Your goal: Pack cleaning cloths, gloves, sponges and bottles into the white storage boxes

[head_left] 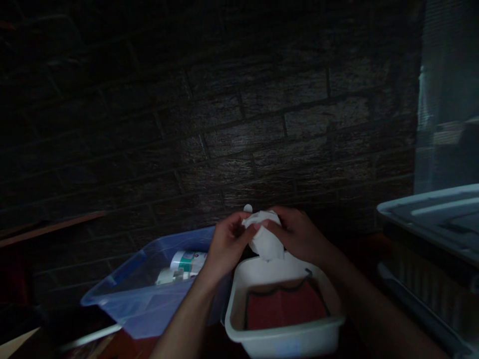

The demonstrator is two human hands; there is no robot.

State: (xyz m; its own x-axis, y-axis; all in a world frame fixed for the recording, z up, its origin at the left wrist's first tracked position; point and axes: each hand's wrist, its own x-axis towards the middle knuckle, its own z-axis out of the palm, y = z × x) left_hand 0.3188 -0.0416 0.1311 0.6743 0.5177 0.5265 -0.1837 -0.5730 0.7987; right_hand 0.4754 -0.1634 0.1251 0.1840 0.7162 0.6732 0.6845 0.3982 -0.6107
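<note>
Both my hands meet above the back rim of a white tub (239, 329). Between them is a soft white bundle (267, 244); whether it is cloth, paper or a thin bag I cannot make out. My left hand (230, 237) pinches its left side, and my right hand (297, 229) grips its right side, thumbs close together on top. A small white round piece (247, 208) shows just beyond the left fingers. Inside the tub lies a flat red piece with dark edging (284, 305).
A translucent blue bin (149, 304) stands left of the tub, holding a white and green container (185, 261) and other white items. To the right is a container with a pale lid (434, 214). A dark brick wall (239, 134) rises behind. The light is dim.
</note>
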